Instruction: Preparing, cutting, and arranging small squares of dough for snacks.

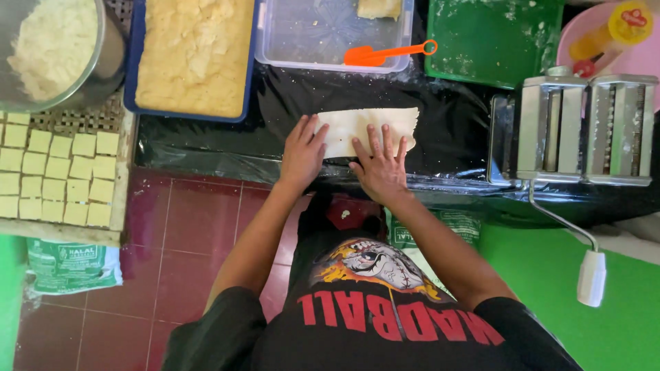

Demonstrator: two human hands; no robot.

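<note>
A pale, flat sheet of dough [368, 122] lies on the black plastic-covered worktop [447, 137]. My left hand [302, 151] presses flat on the sheet's left end, fingers spread. Resting on the sheet's near edge, toward its right half, is my right hand [380, 165], fingers also spread. Neither hand grips anything. A metal hand-cranked dough roller [584, 130] stands at the right of the worktop, its white-handled crank [591, 275] hanging down.
A blue tray of crumbly dough [194, 55] and a clear tub [330, 34] with an orange scraper [385, 53] sit behind the sheet. A metal bowl [55, 48] and a rack of cut dough squares [58, 175] stand left; a green board [491, 41] is at back right.
</note>
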